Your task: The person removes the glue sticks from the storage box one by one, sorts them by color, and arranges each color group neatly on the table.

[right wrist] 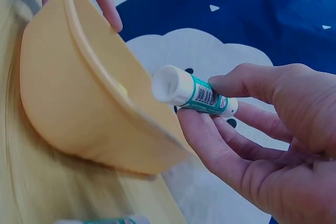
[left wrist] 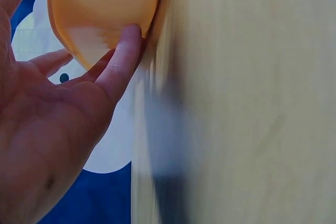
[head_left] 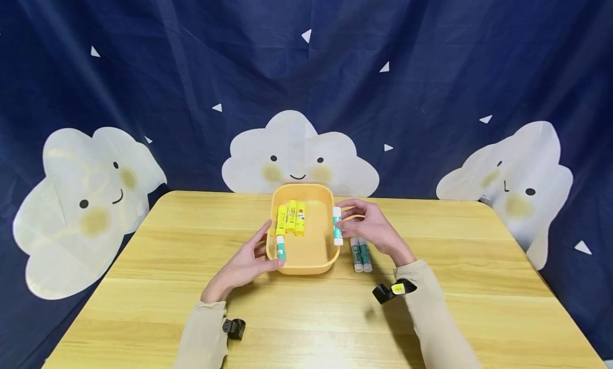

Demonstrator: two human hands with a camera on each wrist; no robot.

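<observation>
A yellow-orange plastic bin (head_left: 313, 252) stands at the middle of the table. My left hand (head_left: 244, 265) holds it at the near left corner, thumb at the front and fingers along the side. In the right wrist view, my right hand (right wrist: 273, 124) pinches a white and teal glue stick (right wrist: 202, 95) between thumb and fingers, by the bin's right rim. Inside the bin, three yellow glue sticks (head_left: 300, 218) lie along the left, with a white and teal glue stick (head_left: 281, 249) in front of them.
Two more teal glue sticks (head_left: 361, 255) lie side by side on the wooden table (head_left: 306, 326), right of the bin and below my right hand. A dark blue curtain (head_left: 407, 103) with white clouds hangs behind the table's far edge.
</observation>
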